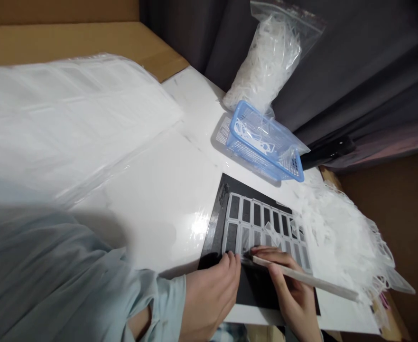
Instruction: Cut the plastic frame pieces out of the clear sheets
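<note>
A sheet of white plastic frames (242, 223), with two rows of rectangular openings, lies on a black board (214, 237). My left hand (210, 294) is closed at the sheet's near left corner, fingertips bunched on its edge; its thumb is hidden. Around a long, flat whitish stick (322, 282) the fingers of my right hand (296, 294) are wrapped. The stick slants across the near edge of the sheet, its left end close to my left fingertips. Clear film pieces (273, 232) lie over some openings; what is under my right fingertips is hidden.
A blue basket (262, 159) holding white frame pieces stands behind the board. Beyond it leans a clear bag (265, 61) full of white strips. White plastic scraps (344, 232) are heaped at right. Wrapped white sheets (69, 109) cover the left, before a cardboard box (69, 40).
</note>
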Demonstrator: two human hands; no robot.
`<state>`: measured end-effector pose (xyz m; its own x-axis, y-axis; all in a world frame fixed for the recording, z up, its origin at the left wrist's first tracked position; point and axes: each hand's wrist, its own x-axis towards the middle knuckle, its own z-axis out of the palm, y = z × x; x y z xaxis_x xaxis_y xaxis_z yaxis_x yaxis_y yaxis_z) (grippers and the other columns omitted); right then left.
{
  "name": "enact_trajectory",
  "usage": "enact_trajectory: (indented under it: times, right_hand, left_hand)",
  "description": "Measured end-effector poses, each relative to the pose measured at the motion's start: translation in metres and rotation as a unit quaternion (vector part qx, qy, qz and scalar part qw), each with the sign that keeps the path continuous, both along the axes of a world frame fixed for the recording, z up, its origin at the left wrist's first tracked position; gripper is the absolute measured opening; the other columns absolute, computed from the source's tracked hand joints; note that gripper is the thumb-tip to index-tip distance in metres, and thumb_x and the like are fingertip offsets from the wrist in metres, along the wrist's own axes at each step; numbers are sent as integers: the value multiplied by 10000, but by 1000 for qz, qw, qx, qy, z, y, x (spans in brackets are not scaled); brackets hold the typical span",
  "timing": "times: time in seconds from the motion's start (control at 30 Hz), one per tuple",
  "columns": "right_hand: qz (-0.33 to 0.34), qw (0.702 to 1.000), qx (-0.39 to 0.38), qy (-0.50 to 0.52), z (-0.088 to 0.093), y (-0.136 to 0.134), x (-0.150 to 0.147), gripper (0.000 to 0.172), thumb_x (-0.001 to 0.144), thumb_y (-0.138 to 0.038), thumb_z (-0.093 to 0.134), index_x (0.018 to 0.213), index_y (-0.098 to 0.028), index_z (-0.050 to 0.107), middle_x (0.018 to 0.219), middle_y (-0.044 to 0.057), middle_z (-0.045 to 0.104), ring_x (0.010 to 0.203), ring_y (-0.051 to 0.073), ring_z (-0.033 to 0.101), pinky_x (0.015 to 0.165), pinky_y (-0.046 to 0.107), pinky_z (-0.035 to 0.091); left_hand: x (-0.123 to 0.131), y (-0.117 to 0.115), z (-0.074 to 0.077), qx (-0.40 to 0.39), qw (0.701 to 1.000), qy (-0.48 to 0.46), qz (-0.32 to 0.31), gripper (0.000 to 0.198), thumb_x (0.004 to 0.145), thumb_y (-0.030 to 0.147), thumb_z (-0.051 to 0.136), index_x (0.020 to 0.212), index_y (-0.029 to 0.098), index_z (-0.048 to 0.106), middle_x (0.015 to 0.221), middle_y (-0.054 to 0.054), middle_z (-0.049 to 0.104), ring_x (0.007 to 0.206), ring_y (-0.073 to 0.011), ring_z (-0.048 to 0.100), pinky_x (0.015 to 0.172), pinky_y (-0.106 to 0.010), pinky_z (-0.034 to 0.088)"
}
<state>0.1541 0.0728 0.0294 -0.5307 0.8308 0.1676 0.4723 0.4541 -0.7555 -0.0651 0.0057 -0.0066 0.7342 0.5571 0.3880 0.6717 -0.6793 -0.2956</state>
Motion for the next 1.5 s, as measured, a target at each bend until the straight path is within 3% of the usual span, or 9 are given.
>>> enact_trajectory:
  times: [0.4,0.57,0.73,0.87,1.03,1.17,1.23,1.37,1.5]
  right_hand:
    - [67,995,64,-47,0,-2,-2,236,1001,-130,466,1151,-222,624,1089,87,682,1072,219,642,923,362,541]
    - [105,978,152,-101,-5,-10,-6,281,1008,-132,476,1260,-231,553,1285,109,632,1236,253,558,980,421,520]
    - [35,968,202,-144,-12,-14,-8,407,1019,-115,443,1390,-277,482,1307,74,634,1202,203,594,963,346,544]
    - [-3,964,209,-164,-7,-2,4,361,1020,-162,423,1359,-244,516,1306,79,627,1176,208,617,892,308,560]
    - [-177,919,310,-169,-1,20,30,254,1020,-259,462,1204,-168,612,1170,115,687,1070,253,673,846,324,537]
    - [-314,871,332,-178,2,32,47,343,1023,-360,462,1143,-97,645,1088,178,699,961,307,698,777,375,529]
    - [-316,887,304,-142,3,33,50,363,1017,-388,465,1128,-86,635,1091,191,695,1013,331,679,841,430,524]
    - [-210,958,183,-64,4,22,44,258,1007,-339,494,1093,-149,646,1286,154,618,1236,325,564,1036,497,435]
    - [-98,988,104,-55,1,4,32,205,1014,-249,480,1043,-204,678,1130,83,683,1099,233,640,934,347,518]
  left_hand:
    - [-6,6,11,-18,999,-24,-22,436,907,419,526,1253,192,664,1285,-97,645,1157,-280,562,984,-431,374]
    - [-7,7,12,-26,998,-54,-33,409,889,444,576,1189,197,701,1225,-96,673,1107,-272,573,955,-416,376]
    - [-4,7,12,-22,997,-71,-23,381,911,413,552,1171,183,708,1191,-95,686,1074,-272,584,943,-419,366]
    - [-2,6,7,-12,997,-64,-33,414,885,421,572,1183,165,703,1207,-128,673,1067,-299,583,914,-443,368]
    - [7,3,-8,-5,996,-85,-35,440,762,439,666,1115,185,734,1098,-144,680,1008,-351,586,881,-511,358]
    - [2,5,-2,-6,997,-68,-38,419,820,421,608,1153,191,719,1154,-147,672,1014,-339,575,844,-483,352]
    - [-3,8,6,-12,998,-44,-40,405,875,401,546,1191,197,700,1199,-139,662,1029,-322,567,834,-462,348]
    - [-12,11,20,-30,999,-8,-43,418,889,427,513,1213,216,673,1208,-130,634,986,-326,553,793,-448,342]
    - [-13,9,25,-51,998,2,-45,411,887,417,521,1251,260,630,1253,-105,581,871,-295,546,721,-416,325]
